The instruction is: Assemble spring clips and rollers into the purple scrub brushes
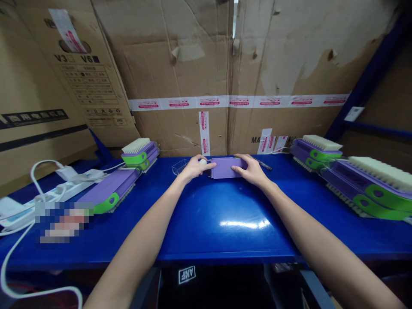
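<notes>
A flat, rectangular purple plastic piece (223,168) is held near the back of the blue table. My right hand (252,169) grips its right end, thumb on the front face and fingers over the top edge. My left hand (194,168) is at the opposite end, its thumb reaching onto the piece's left edge. A small white round thing (202,162) shows between the left thumb and fingers; its kind I cannot make out. Behind the left wrist lies a small clear box (179,167). A dark slim tool (264,165) rests just beyond my right hand.
Purple-and-green brushes with pale bristles lie stacked at right (380,184) and back right (317,152). More brushes lie at left (140,154), beside a white power strip (61,193) with cables. A cardboard wall (180,77) stands behind the blue table (212,231).
</notes>
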Motion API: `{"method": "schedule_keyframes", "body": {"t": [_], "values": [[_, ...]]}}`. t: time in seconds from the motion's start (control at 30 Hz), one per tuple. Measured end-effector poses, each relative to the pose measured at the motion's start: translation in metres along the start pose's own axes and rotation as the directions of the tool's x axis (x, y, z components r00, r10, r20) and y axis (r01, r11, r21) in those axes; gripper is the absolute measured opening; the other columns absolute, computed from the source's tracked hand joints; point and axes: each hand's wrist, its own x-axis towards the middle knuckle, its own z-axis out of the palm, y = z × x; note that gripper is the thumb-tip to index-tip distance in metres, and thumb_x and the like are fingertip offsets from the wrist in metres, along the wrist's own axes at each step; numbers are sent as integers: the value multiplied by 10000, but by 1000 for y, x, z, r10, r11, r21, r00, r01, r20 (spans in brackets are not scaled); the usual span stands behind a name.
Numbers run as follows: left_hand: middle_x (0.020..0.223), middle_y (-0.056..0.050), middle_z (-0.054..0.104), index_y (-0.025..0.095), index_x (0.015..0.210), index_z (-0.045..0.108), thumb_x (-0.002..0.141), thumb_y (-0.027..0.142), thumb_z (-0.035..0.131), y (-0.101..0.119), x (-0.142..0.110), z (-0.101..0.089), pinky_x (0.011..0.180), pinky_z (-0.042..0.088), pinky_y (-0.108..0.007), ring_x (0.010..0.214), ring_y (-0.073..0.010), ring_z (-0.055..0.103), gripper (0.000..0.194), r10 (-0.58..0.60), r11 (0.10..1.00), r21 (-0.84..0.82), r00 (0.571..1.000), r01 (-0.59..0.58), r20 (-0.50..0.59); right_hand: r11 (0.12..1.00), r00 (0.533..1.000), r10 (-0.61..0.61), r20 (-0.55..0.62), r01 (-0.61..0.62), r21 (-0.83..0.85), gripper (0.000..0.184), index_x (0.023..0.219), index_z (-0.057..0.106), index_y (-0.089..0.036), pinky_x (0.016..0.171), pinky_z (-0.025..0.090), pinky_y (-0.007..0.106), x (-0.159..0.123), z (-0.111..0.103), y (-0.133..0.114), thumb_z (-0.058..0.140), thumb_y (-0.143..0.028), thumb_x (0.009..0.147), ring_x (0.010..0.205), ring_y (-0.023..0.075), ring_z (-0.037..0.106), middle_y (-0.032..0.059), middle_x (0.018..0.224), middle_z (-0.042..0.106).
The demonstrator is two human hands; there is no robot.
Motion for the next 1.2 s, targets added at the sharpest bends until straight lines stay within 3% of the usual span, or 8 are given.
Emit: {"method": "schedule_keyframes", "body": {"t": [0.1,0.23,0.33,0.5,0.73,1.2], "values": [[635,27,515,180,877,520,752,456,689,-5,6,-3,372,292,-172,447,-60,449,347,10,993,-118,1000,-13,-26,1000,1000,-13,-4,13,17,436,1147,615,-187,952,460,423,0,-1,-2,636,-402,768,1055,258,600,107,1141,640],[690,12,519,182,943,495,843,231,524,-8,14,-5,413,375,-182,515,-92,516,115,-74,934,-351,997,60,-27,999,1000,-20,-6,20,25,409,1130,624,-196,952,456,422,0,-2,-3,641,-386,769,1060,256,599,100,1135,646],[738,-9,563,180,988,504,765,87,452,-6,15,-5,507,468,-231,595,-127,573,247,-111,882,-456,993,120,46,999,1000,-22,-11,22,30,402,1125,626,-194,949,456,419,0,-2,-2,650,-370,765,1061,252,599,97,1131,649],[900,-51,650,161,1005,565,648,28,586,-6,9,-9,710,512,-283,779,-157,633,381,-31,911,-401,987,94,161,999,1000,-19,-19,20,45,394,1120,629,-197,951,454,413,0,-1,-1,666,-355,761,1058,247,602,94,1128,651],[910,-70,680,146,989,549,605,67,734,-12,8,-17,725,518,-317,770,-176,654,434,10,920,-382,969,88,246,998,999,-23,-28,24,56,383,1116,634,-208,950,456,420,1,-1,0,684,-329,756,1063,251,601,90,1119,655],[927,-63,682,162,936,541,599,73,764,-13,7,-20,830,518,-395,797,-174,661,415,-6,904,-416,975,101,223,998,999,-29,-38,31,58,384,1113,633,-190,950,456,415,1,1,2,695,-315,755,1064,248,601,99,1126,654]]}}
